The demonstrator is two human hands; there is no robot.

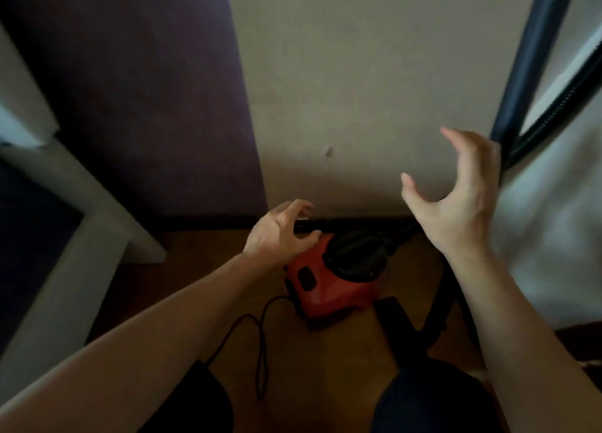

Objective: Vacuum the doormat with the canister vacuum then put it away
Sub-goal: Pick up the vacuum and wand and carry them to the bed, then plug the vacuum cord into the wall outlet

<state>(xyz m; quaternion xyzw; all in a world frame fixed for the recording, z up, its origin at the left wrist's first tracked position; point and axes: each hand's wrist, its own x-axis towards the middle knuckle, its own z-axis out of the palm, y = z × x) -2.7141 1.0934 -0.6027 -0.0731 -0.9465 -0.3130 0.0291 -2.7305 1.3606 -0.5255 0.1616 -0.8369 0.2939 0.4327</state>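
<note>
Red vacuum (321,286) sits on the wooden floor (342,367) hard against the wall (358,90), long axis running from near the person's knees toward the skirting, black top wall-side. Its black tube (534,61) leans upright at right. Right hand (456,201) raised, fingers spread wide, holding nothing, just beside the tube. Left hand (280,232) half open, thumb at the vacuum's far end; contact unclear.

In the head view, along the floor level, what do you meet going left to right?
Black power cord → left hand → red canister vacuum → right hand → black hose.
</note>
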